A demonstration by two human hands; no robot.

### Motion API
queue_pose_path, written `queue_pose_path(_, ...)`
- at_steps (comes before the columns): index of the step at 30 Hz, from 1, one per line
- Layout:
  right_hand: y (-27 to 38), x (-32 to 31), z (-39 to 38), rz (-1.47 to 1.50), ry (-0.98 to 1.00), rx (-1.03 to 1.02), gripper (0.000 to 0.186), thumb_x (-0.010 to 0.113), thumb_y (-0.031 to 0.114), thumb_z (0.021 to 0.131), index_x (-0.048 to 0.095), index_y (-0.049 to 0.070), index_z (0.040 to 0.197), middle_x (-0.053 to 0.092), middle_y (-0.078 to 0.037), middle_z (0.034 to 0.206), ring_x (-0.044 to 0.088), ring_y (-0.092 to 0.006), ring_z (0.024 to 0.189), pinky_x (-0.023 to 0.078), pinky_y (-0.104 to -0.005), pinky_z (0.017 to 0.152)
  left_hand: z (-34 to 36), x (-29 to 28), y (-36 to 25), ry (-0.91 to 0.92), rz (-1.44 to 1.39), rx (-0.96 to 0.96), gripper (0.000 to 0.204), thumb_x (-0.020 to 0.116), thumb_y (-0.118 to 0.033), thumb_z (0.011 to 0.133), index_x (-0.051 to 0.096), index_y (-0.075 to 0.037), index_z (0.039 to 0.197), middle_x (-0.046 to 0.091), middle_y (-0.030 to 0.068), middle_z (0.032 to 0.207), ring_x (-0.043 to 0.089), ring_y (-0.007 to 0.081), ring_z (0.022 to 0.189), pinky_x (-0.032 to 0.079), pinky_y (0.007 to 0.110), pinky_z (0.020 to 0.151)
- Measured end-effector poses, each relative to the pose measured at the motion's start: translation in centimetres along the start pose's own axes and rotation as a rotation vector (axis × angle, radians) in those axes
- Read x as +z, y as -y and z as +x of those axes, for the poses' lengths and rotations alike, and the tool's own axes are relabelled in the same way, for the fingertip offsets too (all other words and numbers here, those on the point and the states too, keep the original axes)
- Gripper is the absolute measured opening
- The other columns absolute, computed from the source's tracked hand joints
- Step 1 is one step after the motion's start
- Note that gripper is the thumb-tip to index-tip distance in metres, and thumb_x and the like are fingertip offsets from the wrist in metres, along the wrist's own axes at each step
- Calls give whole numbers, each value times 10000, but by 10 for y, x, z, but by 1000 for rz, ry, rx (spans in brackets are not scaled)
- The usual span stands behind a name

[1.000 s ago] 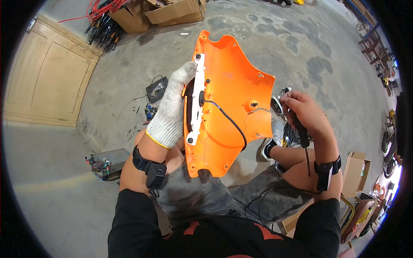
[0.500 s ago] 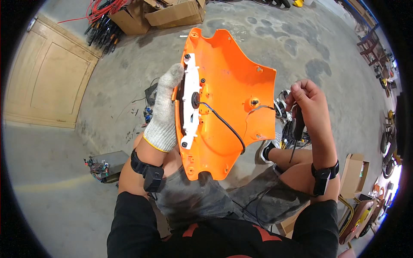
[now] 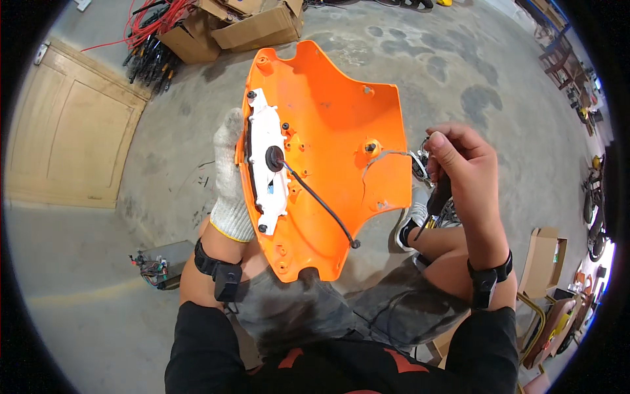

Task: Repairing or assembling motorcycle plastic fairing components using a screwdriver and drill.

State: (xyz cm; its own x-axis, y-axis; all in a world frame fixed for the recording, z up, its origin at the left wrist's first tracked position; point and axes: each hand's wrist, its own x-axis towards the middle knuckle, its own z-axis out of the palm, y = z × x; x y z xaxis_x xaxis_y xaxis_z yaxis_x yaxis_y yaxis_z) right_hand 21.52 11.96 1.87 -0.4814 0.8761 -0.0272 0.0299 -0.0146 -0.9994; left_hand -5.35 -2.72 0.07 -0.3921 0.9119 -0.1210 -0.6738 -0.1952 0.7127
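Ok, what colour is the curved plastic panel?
The curved plastic panel is bright orange, best seen in the head view.

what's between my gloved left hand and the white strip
Head view: the edge of the orange shell and a dark strip lie between the left hand and the white strip.

Orange shell (image 3: 328, 118): smooth, glossy plastic. White housing (image 3: 264, 125): smooth plastic of duller sheen. Cable (image 3: 324, 204): flexible black sheathing, rubbery in look. Glove (image 3: 227, 174): coarse, matt knitted cloth. Shorts (image 3: 289, 305): matt grey cloth. Carton (image 3: 262, 29): matt brown cardboard. Door (image 3: 85, 125): wood-like panelling. Floor (image 3: 167, 141): concrete-like, blotched.
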Motion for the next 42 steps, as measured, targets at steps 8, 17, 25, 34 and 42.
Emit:
queue_pose_path(8, -3, 12, -21, -378, 159, -708, 251, 769, -19, 834, 734, 5, 1082, 713, -104, 914, 662, -148, 752, 493, -280, 605, 1, 30, 10, -101, 46, -66, 566, 570, -520, 993, 582, -59, 1321, 692, 120, 1229, 715, 218, 1035, 603, 365, 894)
queue_pose_path(17, -14, 51, -50, -553, 464, -563, 125, 746, 103, 864, 664, 70, 952, 690, -92, 833, 686, -310, 697, 553, -406, 598, 4, 35, 23, -105, 107, -190, 498, 619, -463, 995, 617, -42, 1260, 728, 102, 1102, 727, 196, 948, 610, 359, 863)
queue_pose_path(25, -31, 72, -40, -705, 387, -406, 126, 678, 151, 891, 677, 48, 964, 711, -132, 871, 704, -345, 762, 562, -450, 658, 4, 51, 49, -153, 143, -254, 453, 641, -424, 996, 578, -55, 1250, 666, 84, 1072, 689, 194, 962, 592, 353, 833)
queue_pose_path(34, -38, 74, -33, -701, 269, -450, 112, 675, 150, 876, 670, 48, 920, 712, -140, 855, 702, -352, 761, 561, -449, 670, 10, 51, 55, -121, 191, -253, 430, 629, -402, 1000, 538, -76, 1265, 628, 60, 1061, 667, 162, 923, 578, 332, 786)
queue_pose_path(42, -40, 78, -29, -774, 341, -350, 130, 717, 175, 868, 703, 77, 953, 723, -119, 843, 708, -331, 771, 561, -429, 662, 4, 66, 48, -129, 199, -248, 496, 626, -384, 1000, 537, -45, 1351, 681, 119, 1180, 715, 233, 1002, 596, 376, 885)
